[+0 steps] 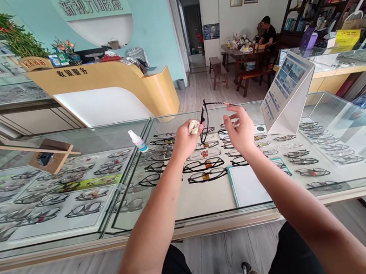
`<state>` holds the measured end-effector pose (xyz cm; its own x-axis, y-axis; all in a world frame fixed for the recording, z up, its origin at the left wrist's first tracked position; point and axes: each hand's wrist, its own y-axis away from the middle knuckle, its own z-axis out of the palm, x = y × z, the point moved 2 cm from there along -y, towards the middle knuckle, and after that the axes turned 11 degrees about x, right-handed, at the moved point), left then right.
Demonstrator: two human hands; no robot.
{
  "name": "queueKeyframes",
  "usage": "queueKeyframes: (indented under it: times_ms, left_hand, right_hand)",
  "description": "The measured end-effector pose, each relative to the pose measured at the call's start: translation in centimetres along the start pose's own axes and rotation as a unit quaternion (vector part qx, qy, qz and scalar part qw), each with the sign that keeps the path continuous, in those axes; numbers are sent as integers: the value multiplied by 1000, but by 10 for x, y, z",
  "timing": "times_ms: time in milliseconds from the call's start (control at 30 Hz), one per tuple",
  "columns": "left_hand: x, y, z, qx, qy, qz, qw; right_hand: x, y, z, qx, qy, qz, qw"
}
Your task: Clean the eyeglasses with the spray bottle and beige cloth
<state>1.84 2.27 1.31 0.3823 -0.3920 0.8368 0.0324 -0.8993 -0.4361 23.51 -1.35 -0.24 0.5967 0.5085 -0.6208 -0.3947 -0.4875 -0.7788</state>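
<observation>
Above the glass display case, my left hand is closed on a pair of black-framed eyeglasses and a crumpled pale cloth. The eyeglasses are turned on edge, one temple stretching right. My right hand is at that temple's far end, thumb and fingers apart and slightly curled. Whether its fingertips touch the temple I cannot tell. A small white spray bottle with a blue label stands on the glass left of my left hand.
Several rows of eyeglasses lie under the glass. A teal-edged white board is below my right forearm. A folded display card stands at right, a wooden stand at left. Across the room, a person sits at a table.
</observation>
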Motion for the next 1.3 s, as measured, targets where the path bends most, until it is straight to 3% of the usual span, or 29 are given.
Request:
queueKeyframes:
  times_ms: [200, 367, 633, 900, 1133, 1300]
  left_hand:
    - [2, 2, 2, -21, -11, 42, 999]
    - [4, 3, 3, -40, -13, 62, 997]
    - [7, 7, 7, -51, 3, 55, 997]
    - [4, 6, 7, 35, 96, 25, 994]
    - [-9, -7, 2, 145, 261, -67, 952]
    - [-8, -7, 1, 134, 253, -75, 955]
  right_hand:
    - [8, 7, 10, -73, 13, -7, 997]
    - [8, 10, 12, -75, 37, -45, 996]
    - [10, 11, 13, -77, 83, -48, 992]
    - [9, 6, 9, -98, 168, -74, 978]
    - [16, 7, 11, -133, 188, -19, 973]
    - [13, 9, 11, -129, 182, -24, 974]
